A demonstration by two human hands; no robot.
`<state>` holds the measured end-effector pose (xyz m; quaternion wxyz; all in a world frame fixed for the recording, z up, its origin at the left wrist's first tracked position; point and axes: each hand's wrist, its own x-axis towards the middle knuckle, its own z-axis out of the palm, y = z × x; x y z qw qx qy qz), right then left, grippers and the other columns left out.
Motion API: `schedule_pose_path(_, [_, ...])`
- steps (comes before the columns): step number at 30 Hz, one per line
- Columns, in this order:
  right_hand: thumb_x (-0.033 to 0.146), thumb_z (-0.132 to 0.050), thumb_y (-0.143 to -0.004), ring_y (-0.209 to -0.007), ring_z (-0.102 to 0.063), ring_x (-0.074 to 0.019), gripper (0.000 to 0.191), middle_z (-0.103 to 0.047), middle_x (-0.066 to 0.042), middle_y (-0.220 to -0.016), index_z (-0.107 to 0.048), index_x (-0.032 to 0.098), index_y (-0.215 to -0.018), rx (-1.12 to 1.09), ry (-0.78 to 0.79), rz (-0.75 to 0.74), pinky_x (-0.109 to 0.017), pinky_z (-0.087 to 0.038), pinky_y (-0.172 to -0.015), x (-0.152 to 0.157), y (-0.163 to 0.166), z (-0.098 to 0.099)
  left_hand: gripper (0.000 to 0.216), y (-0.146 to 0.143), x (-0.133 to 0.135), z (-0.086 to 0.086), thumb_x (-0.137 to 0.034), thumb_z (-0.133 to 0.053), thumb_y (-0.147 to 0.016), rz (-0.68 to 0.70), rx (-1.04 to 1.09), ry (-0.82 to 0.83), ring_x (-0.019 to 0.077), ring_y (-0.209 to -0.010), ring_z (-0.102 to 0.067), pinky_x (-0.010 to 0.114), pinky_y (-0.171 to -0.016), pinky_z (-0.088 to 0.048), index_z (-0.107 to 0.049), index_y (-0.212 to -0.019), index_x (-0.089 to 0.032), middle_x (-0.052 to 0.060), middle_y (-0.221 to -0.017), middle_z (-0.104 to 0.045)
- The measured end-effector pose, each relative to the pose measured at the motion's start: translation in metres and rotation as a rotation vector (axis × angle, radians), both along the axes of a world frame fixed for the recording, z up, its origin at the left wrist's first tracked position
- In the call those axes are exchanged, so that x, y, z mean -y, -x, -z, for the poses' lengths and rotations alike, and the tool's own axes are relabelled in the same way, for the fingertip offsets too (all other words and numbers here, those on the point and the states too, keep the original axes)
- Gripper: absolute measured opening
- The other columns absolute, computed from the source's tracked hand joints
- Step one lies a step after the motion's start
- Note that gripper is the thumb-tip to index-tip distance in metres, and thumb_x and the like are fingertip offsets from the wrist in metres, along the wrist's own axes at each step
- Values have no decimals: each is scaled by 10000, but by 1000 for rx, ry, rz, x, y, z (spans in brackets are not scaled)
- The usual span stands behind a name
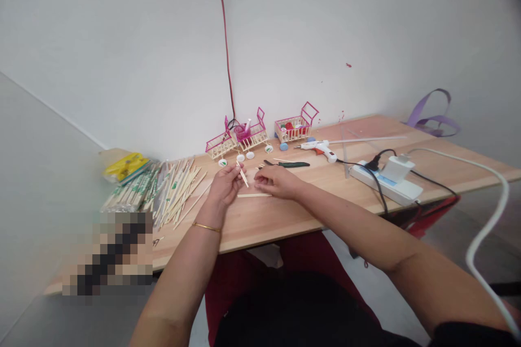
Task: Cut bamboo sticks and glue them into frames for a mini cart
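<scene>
Between the thumb and fingers of my left hand (pixel 223 184) are short pieces of wooden stick (pixel 243 178), pointing up and away at a tilt. My right hand (pixel 279 181) is a little to the right, low over the table, its fingers curled together; whatever is in them, if anything, cannot be made out. A longer wooden stick (pixel 253 195) lies flat on the table between and below the two hands. Just beyond my right hand rest dark-green-handled pliers (pixel 293 165), partly hidden by that hand.
Three small stick carts (pixel 220 146) with pink rims stand along the wall. A white glue gun (pixel 319 147) lies at right, wired toward a power strip (pixel 386 181). Loose chopsticks (pixel 183 190) and wrapped chopstick packs (pixel 132 190) cover the left side, under a yellow bag (pixel 126 167).
</scene>
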<state>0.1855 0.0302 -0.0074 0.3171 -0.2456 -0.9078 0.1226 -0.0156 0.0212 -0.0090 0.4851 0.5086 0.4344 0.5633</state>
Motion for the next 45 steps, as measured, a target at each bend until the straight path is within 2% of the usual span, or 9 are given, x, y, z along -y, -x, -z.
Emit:
schedule_pose_path(4, [299,-490,-920,-773,-608,-167,210,-695,-53,-838,-659,186,-864,21,-5,-52,-276,-446,-732,2,3,0,287,-2,2,1,-410,-675,-730,9,-58,-56,97,-591,-532,281,-649,-496,-625,-829,-145,25,-707,-620])
schedule_pose_path(11, [232,-489,-895,-816,-605,-195,174,-692,-70,-862,-654,176,-902,-24,-21,30,-308,-438,-767,0,3,1,100,-8,8,-4,-265,-640,-770,-41,-384,-276,165,-816,-564,305,-826,-435,-674,-807,-179,33,-838,-642])
schedule_pose_path(15, [190,-496,-869,-834,-605,-210,161,-693,-89,-878,-647,159,-915,-77,-25,85,-328,-441,-774,-1,3,1,68,-10,10,-3,-210,-621,-764,32,-567,-328,176,-796,-566,300,-797,-420,-683,-767,-183,32,-797,-646])
schedule_pose_path(20, [165,-457,-885,-909,-605,-215,246,-682,-119,-1012,-612,134,-1073,-149,-24,107,-344,-452,-821,0,3,2,103,-7,9,0,-178,-576,-778,63,-697,-342,165,-756,-555,282,-748,-408,-662,-721,-176,23,-755,-632])
schedule_pose_path(24, [167,-447,-899,-970,-599,-208,277,-681,-114,-1077,-604,150,-1127,-172,-19,53,-344,-449,-867,-2,6,5,120,-5,8,2,-178,-569,-783,82,-736,-332,158,-734,-554,276,-730,-412,-668,-716,-166,21,-739,-633])
schedule_pose_path(32, [220,-601,-833,-784,-598,-174,121,-681,-64,-829,-677,165,-909,-291,87,60,-293,-467,-725,-3,8,8,128,-12,12,1,-220,-592,-779,138,-708,-296,153,-738,-585,260,-724,-442,-689,-734,-149,31,-755,-668])
schedule_pose_path(36, [244,-616,-824,-682,-589,-139,117,-678,-38,-771,-686,159,-865,-329,183,75,-248,-458,-627,-3,10,9,143,-14,14,4,-229,-591,-763,133,-700,-231,142,-674,-570,249,-669,-432,-699,-749,-137,16,-699,-666])
schedule_pose_path(45, [285,-620,-819,-606,-528,-115,139,-637,-8,-686,-666,155,-803,-302,260,112,-224,-392,-566,-3,10,9,206,-15,15,3,-278,-584,-760,119,-715,-148,127,-622,-538,235,-618,-403,-717,-795,-125,3,-671,-657])
